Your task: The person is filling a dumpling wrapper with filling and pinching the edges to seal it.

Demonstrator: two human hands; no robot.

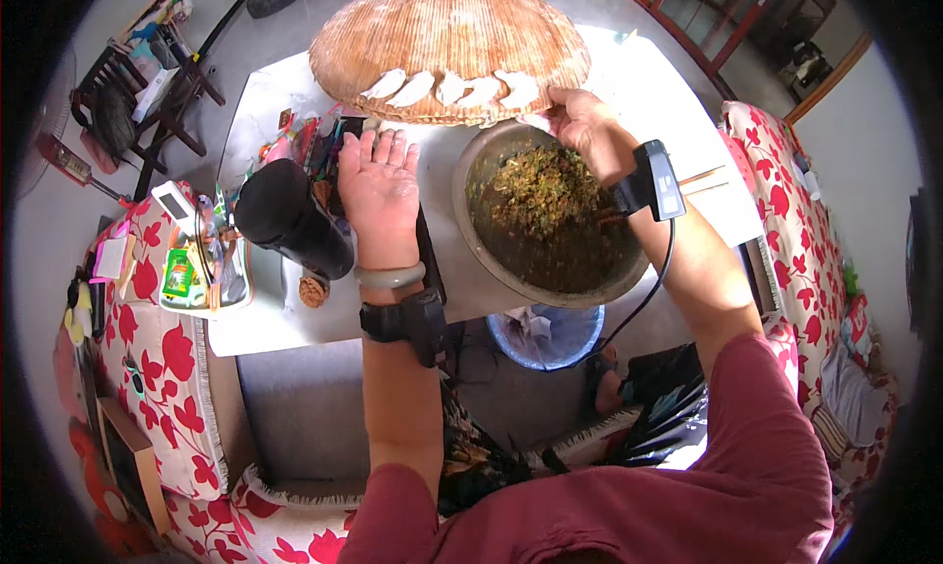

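My left hand (379,177) is held palm up above the table, flour on its fingers and nothing in it. My right hand (580,122) is at the near right rim of a round woven tray (449,30). Its fingers overlap the rim, and I cannot tell whether they grip it. Several white dumplings (482,91) lie in a row along the tray's near edge. Below my right forearm stands a wide metal basin (471,251) with chopped green and brown filling (541,184) in it. Thin sticks, probably chopsticks (703,181), show beyond my right wrist.
A black bottle (291,210) and a walnut (314,291) stand left of my left hand on the white table (435,299). A basket of small items (239,299) sits at the table's left edge. Under the front edge is a blue-lined bin (545,339). Floral-covered sofas (781,188) flank the table.
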